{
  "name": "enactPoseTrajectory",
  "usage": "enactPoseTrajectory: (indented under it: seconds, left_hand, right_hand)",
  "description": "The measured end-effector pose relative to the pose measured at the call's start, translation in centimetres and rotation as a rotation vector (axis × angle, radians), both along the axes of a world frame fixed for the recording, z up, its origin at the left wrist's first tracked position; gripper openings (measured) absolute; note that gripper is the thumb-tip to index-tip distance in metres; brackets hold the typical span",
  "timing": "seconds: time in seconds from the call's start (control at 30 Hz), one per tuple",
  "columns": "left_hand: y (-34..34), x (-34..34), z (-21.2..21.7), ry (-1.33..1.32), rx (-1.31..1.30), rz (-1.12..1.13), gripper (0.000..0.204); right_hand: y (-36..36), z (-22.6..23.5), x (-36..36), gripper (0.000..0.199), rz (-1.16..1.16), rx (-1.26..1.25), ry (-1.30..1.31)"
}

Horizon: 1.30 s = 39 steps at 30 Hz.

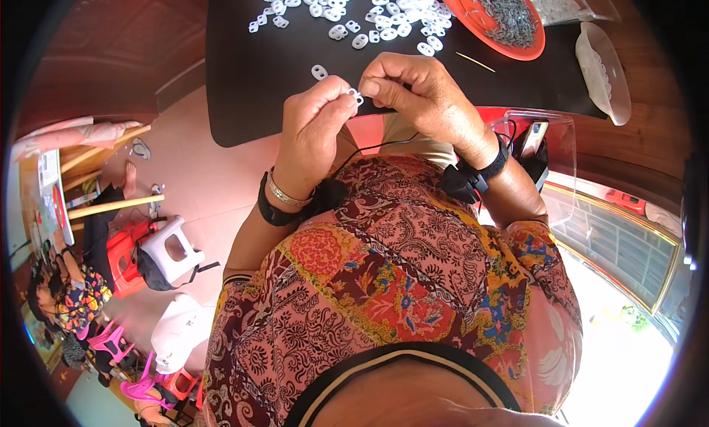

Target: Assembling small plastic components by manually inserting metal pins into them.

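My left hand [317, 124] pinches a small white plastic piece [355, 97] with two holes between thumb and fingers, just over the near edge of the black table [255, 87]. Close against that piece, my right hand [417, 94] has thumb and forefinger pressed together; what they hold, if anything, is too small to make out. A loose white two-holed oval piece [319, 72] lies on the table beyond my left hand. Farther back spreads a pile of similar white pieces [402, 9]. Right of it stands a red plate [476, 29] heaped with small grey metal parts [506, 17].
A thin wooden stick [475, 62] lies before the plate. At the table's right are a clear bag of whitish pieces [550, 0] and a translucent tray [600, 80]. A thin black cable [377, 145] runs between my wrists. Left stand stools [171, 251] and another person [77, 298].
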<state>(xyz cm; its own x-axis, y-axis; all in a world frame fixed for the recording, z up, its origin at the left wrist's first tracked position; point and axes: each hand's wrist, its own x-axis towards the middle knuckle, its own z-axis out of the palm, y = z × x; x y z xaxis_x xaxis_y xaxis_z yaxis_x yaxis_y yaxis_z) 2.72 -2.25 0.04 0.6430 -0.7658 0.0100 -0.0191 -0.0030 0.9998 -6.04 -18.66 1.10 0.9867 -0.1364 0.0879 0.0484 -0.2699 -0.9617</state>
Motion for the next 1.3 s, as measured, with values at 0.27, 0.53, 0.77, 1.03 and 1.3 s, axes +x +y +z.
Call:
enactPoseTrajectory:
  seconds: [0.27,0.53,0.77,1.03,1.3]
  left_hand:
    - [0.14,0.10,-0.10,-0.036,0.023,-0.024,0.017]
    - [0.11,0.12,-0.25,-0.030,0.008,-0.027,0.017]
    - [0.02,0.07,-0.23,-0.027,0.007,-0.025,0.017]
    - [0.07,0.02,-0.22,-0.024,0.024,-0.028,0.017]
    - [-0.19,-0.15,-0.80,-0.099,0.016,-0.019,0.018]
  right_hand:
    - [-0.17,0.01,0.01,0.015,0.001,0.004,0.040]
    - [-0.10,-0.11,0.02,0.015,-0.005,-0.047,0.011]
    - [-0.09,0.06,-0.15,0.015,-0.009,-0.043,-0.016]
    - [-0.01,0.05,-0.15,0.015,-0.007,-0.066,0.002]
    - [-0.04,-0.02,-0.01,0.013,-0.020,-0.190,-0.030]
